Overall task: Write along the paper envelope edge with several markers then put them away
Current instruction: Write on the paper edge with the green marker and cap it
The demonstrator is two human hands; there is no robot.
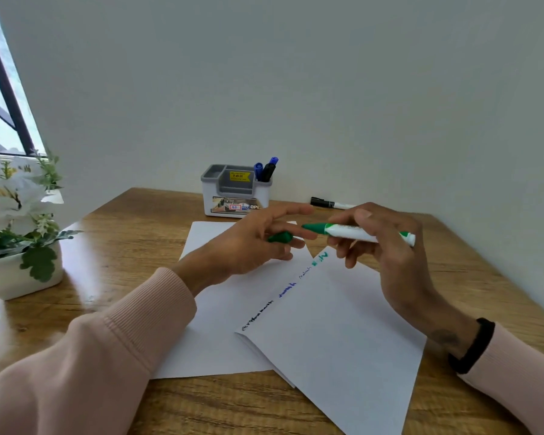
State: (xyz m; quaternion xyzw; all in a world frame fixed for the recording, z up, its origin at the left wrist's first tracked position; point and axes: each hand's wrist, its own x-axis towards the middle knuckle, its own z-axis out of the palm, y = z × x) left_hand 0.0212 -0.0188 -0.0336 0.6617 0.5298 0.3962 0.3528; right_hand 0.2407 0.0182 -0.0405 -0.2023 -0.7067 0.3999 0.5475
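Right hand (387,246) pinches the light, rigid green marker (358,232) mid-barrel. Left hand (258,243), fingers loosely extended, holds its small, slippery green cap (280,237).

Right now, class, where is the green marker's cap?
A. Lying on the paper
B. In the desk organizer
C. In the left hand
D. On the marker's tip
C: the green cap sits in the left hand's fingers, apart from the uncapped green marker gripped by the right hand.
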